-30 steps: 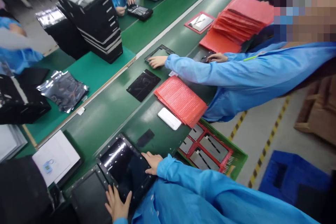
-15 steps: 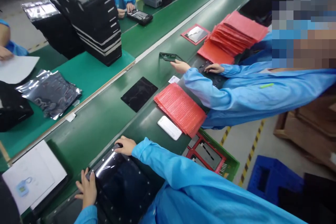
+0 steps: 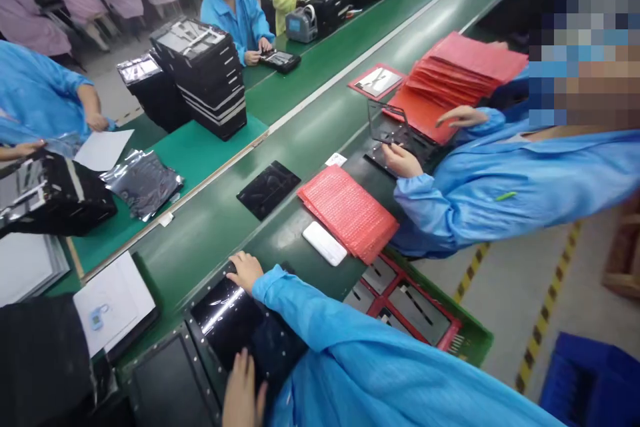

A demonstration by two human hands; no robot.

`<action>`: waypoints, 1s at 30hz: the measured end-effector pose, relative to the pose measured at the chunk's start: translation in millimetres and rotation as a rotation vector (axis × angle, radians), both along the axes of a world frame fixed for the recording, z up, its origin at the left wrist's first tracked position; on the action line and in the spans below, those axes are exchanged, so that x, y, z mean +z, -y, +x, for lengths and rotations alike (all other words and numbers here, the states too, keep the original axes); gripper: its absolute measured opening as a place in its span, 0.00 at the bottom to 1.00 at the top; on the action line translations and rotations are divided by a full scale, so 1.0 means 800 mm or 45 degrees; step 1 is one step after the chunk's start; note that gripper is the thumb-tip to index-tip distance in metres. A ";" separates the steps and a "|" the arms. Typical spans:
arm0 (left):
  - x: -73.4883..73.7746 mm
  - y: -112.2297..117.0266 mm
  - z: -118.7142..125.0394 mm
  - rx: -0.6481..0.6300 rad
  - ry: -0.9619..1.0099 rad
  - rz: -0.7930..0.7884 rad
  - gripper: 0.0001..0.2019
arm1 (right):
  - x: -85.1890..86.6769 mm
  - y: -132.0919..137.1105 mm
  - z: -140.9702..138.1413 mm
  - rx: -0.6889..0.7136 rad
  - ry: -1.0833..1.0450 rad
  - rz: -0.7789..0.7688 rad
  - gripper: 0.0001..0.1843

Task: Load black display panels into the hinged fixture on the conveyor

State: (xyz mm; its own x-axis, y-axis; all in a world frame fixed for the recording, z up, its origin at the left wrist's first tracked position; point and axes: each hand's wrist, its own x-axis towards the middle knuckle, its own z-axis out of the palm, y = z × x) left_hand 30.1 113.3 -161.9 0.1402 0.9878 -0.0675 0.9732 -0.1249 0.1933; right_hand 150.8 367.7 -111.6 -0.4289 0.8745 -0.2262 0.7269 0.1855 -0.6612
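The person's right hand (image 3: 245, 271) lies on the far edge of a shiny black flat panel (image 3: 225, 310), with its fingers spread and bent a little. The person's left hand (image 3: 243, 387) stands at the near edge of the panel, low in the view, with its fingers pointing up. Both hands touch the panel, but I cannot tell if they grip it tight. The panel sits in a dark metal frame (image 3: 197, 340) dotted with small round studs, flat on a smooth green conveyor belt (image 3: 215, 233). Just to the left lies a second dark studded frame (image 3: 167, 373). Farther along the belt are a soft stack of pink bubble bags (image 3: 347, 213), a smooth white plastic block (image 3: 324, 243) and a thin glossy black sheet (image 3: 269, 190). On the far right, a co-worker's blue-sleeved hand (image 3: 400, 161) holds a clear see-through frame (image 3: 387, 123), and the co-worker's other open hand (image 3: 463, 117) hangs above a pile of red bubble bags (image 3: 450, 73).
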 end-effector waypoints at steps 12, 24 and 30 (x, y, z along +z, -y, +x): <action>-0.063 0.047 0.021 -0.072 0.203 0.355 0.16 | -0.047 0.018 -0.028 0.852 0.003 0.723 0.16; 0.015 0.020 -0.105 0.970 0.369 0.208 0.22 | 0.009 0.134 -0.022 0.534 0.378 0.405 0.24; 0.001 0.084 -0.115 0.846 0.190 -0.154 0.29 | -0.018 0.278 0.056 0.594 0.536 0.277 0.27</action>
State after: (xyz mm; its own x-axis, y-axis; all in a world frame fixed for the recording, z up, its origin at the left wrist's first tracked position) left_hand -62.0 45.8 -161.2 -0.4758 0.8542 -0.2095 0.7977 0.5194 0.3064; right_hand 195.6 145.3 -125.6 -0.6870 0.6634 -0.2965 0.7263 0.6401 -0.2505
